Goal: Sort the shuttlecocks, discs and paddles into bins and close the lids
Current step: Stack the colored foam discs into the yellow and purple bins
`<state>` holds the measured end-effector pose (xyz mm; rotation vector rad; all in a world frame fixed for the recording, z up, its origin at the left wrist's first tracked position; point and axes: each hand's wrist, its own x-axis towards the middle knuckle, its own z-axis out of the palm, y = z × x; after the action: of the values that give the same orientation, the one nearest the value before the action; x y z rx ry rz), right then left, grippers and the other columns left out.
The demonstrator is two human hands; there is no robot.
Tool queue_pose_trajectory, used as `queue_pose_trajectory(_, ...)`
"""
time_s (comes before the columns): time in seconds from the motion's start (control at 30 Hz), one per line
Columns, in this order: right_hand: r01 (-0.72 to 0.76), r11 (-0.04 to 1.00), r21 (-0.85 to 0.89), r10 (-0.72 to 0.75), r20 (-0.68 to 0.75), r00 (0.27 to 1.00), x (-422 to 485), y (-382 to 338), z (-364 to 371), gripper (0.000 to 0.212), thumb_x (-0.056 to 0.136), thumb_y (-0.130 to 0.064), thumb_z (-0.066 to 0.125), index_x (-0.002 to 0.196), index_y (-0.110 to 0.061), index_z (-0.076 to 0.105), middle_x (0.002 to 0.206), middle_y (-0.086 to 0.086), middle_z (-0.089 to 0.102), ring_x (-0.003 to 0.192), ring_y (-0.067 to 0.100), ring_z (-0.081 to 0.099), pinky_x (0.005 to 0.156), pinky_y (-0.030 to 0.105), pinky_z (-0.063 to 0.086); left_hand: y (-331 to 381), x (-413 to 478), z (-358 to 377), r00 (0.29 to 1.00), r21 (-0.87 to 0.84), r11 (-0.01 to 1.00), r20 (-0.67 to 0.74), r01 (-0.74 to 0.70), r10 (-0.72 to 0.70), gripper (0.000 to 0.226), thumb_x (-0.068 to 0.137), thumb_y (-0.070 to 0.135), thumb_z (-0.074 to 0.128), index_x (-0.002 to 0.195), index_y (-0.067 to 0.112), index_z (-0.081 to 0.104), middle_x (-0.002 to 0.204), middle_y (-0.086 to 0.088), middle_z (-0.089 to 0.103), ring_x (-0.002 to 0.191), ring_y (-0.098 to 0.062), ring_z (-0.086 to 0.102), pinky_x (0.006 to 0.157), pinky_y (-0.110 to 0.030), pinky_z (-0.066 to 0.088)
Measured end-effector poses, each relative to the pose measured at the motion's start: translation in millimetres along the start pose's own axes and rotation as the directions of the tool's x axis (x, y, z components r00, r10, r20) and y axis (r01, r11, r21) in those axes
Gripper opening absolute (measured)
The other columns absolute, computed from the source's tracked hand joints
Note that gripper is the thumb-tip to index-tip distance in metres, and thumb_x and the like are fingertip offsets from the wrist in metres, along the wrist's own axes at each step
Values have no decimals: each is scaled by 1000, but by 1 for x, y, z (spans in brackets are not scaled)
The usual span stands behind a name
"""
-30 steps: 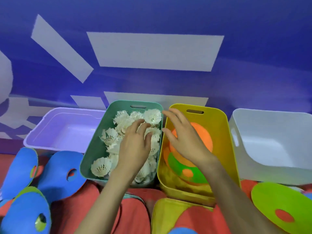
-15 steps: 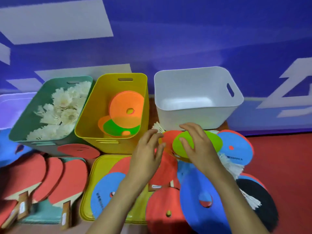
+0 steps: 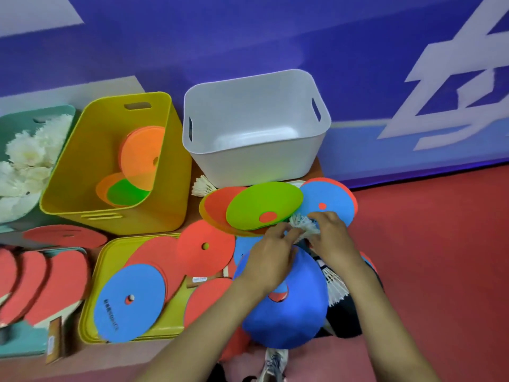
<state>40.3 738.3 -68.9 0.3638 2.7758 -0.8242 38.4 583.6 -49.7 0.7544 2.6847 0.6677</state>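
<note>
**Two hands close on one loose shuttlecock; its bin lies far to their left**

Far to the left of both hands, at the picture's edge, a teal bin holds a heap of white shuttlecocks. Between that bin and the hands stands a yellow bin with a few discs inside. A white bin sits ahead of the hands, slightly left.

The left hand reaches forward over a large blue disc, its fingertips curled onto the feathers of a single shuttlecock. The right hand meets it from the other side, fingers bent over the same feathers, so both hands grasp it between them.

The feathered skirt fans toward a green disc just ahead and left. The cork end is hidden, so the long axis cannot be told for sure.

Judging by this layout, the shuttlecock must travel leftward past the yellow bin — and the left hand is the nearer one for that carry. Spare shuttlecocks lie beside the right forearm.
</note>
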Motion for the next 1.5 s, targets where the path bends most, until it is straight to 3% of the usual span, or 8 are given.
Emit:
queue_pose_trajectory(0.2, -52, 999, -2, 52, 77, 996, 3, 16, 8, 44, 84, -5, 57, 127, -11, 54, 127, 18, 47, 117, 38, 48, 100, 45, 38, 16, 21, 8, 972, 321, 947, 230, -31, -46, 64, 90, -2, 39, 148, 20, 20, 134, -16, 35, 121, -33, 40, 83, -41, 45)
queue_pose_trajectory(0.4, -195, 980, 31, 197, -132, 971, -3, 11, 10, 48, 78, -17, 71, 114, -2, 43, 116, 20, 39, 107, 38, 40, 83, 41, 38, 23, 32, 13, 996, 328, 944, 91, -24, -6, 40, 86, -5, 47, 124, 6, 43, 128, -21, 37, 110, -35, 45, 65, -37, 35)
queue_pose_trajectory(0.53, -254, 967, 3, 254, -47, 966, -4, 10, 12, 47, 85, -23, 65, 119, -4, 38, 120, 20, 44, 104, 40, 51, 73, 39, 40, 23, 34, 14, 997, 343, 936, 4, -80, 83, 36, 68, -6, 67, 101, 4, 57, 100, -18, 56, 87, -33, 60, 51, -34, 39)
queue_pose_trajectory(0.6, -241, 970, 22, 242, -65, 968, -5, 9, 11, 42, 85, -15, 64, 119, -4, 41, 119, 19, 47, 103, 40, 53, 77, 41, 43, 25, 33, 10, 997, 366, 927, 26, -79, 75, 36, 79, -7, 54, 112, 4, 50, 107, -17, 54, 97, -35, 56, 59, -36, 34)
queue_pose_trajectory(0.8, -147, 987, 66, 158, -226, 961, -9, 1, 5, 30, 85, 2, 46, 112, -7, 56, 104, 19, 61, 96, 39, 57, 77, 41, 44, 19, 14, -1, 971, -14, 1000, -240, -6, 3, 14, 84, -1, 52, 91, 10, 48, 83, -9, 56, 71, -28, 49, 57, -40, 38)
queue_pose_trajectory(1.0, -162, 985, 55, 166, -82, 983, -8, -2, 9, 26, 90, -10, 54, 116, -6, 59, 113, 19, 55, 102, 37, 55, 82, 37, 43, 3, -9, -11, 935, -320, 947, -345, -36, -81, 12, 90, 5, 54, 99, 12, 53, 89, -2, 58, 72, -24, 53, 64, -37, 46)
queue_pose_trajectory(1.2, -123, 980, 157, 141, -104, 985, -16, -9, 15, 39, 76, 16, 49, 109, -1, 61, 110, 21, 53, 99, 38, 56, 82, 39, 45, -14, -33, -15, 931, -242, 970, -356, -5, -84, 13, 92, 10, 54, 104, 15, 59, 104, -1, 62, 89, -21, 59, 73, -36, 49)
queue_pose_trajectory(1.5, 189, 972, 138, -104, -467, 878, -44, -66, -23, 33, 80, 9, 51, 107, -6, 63, 109, 15, 56, 88, 37, 56, 74, 44, 46, -37, -49, -34, 885, -101, 994, -456, 51, -91, 3, 87, 20, 61, 85, 20, 64, 84, 3, 63, 87, -21, 51, 77, -31, 37)
